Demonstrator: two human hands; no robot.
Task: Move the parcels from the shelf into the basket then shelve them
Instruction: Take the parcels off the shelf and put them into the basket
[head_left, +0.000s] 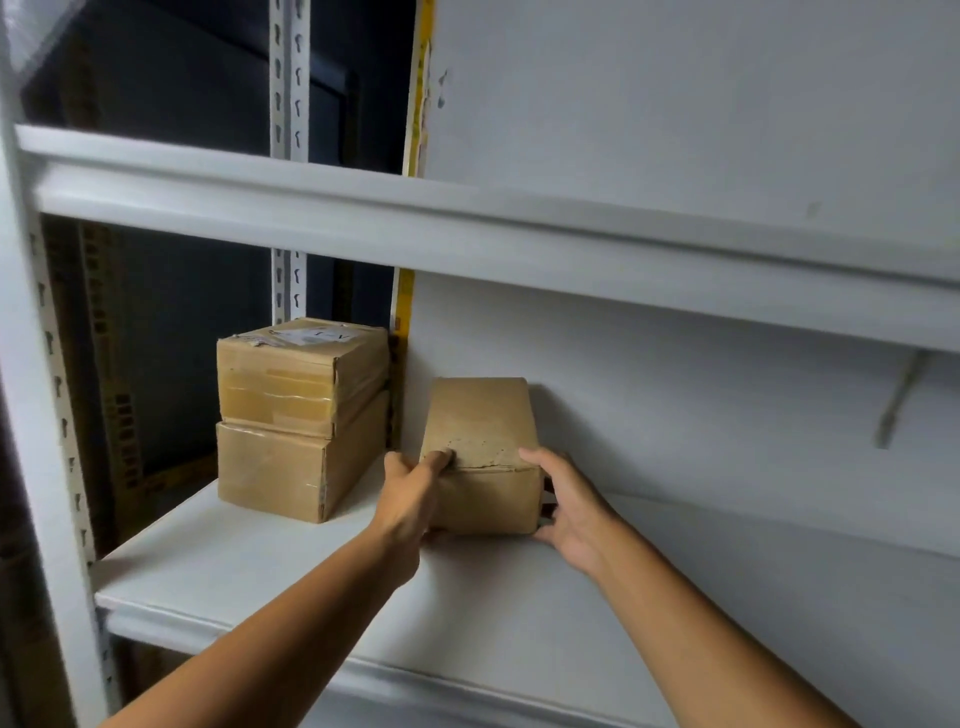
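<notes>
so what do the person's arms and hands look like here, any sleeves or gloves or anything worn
Both arms are bare from the bottom edge of the picture up to the hands, with no sleeves in view. The left hand and the right hand wear no gloves. No watch, band or ring shows on the wrists or on the fingers that can be seen. No marks or tattoos are visible on either forearm.

A storeroom: white slotted metal shelving (467, 597) holding taped cardboard parcels (296, 415)

Brown parcels (480, 415) (one white-labelled (303, 376)); white shelf (260, 561); yellow strip (402, 304).
</notes>
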